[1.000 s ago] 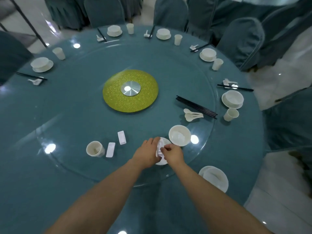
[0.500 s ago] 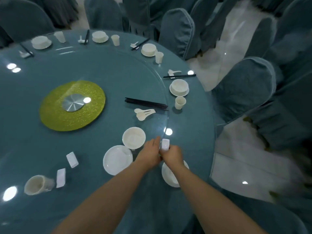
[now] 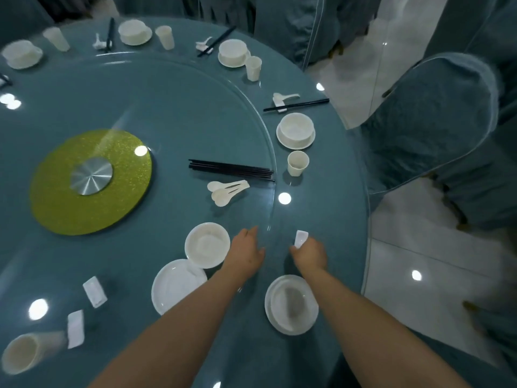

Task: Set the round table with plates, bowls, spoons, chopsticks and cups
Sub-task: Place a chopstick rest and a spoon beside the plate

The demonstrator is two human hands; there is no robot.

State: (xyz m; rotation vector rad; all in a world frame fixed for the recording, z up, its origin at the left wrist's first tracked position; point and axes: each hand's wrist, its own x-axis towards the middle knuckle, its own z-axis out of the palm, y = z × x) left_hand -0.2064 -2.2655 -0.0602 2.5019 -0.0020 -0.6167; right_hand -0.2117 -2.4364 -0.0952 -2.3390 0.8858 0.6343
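Head view, looking down on a round table (image 3: 321,219) draped in teal cloth, with a glass turntable (image 3: 167,107) over its middle and a glittering yellow-green disc (image 3: 56,203) with a metal hub at centre left. Lower centre: the right hand (image 3: 309,253) pinches a small white rectangular rest (image 3: 301,238) between thumb and fingers, holding it just right of the turntable's rim, above the plate with a bowl (image 3: 291,303) that sits near the table's lower edge. The left hand (image 3: 246,252) lies just to its left, fingers relaxed and grasping nothing, beside a lone bowl (image 3: 207,245) and an unstacked plate (image 3: 176,285) on the glass. Centre: a bundle of black chopsticks (image 3: 232,170) and three white spoons (image 3: 226,189) (bowls pointing left) lie on the turntable. Lower left: two more white rests (image 3: 95,291) and a cup lying on its side (image 3: 25,354). Right of centre: a finished place, with bowl on plate (image 3: 296,131), upright cup (image 3: 298,163) below it, and chopsticks on a rest with a spoon (image 3: 291,103) above it. Similar places run along the upper edge of the frame. Teal-covered chairs (image 3: 436,121) stand at upper right.
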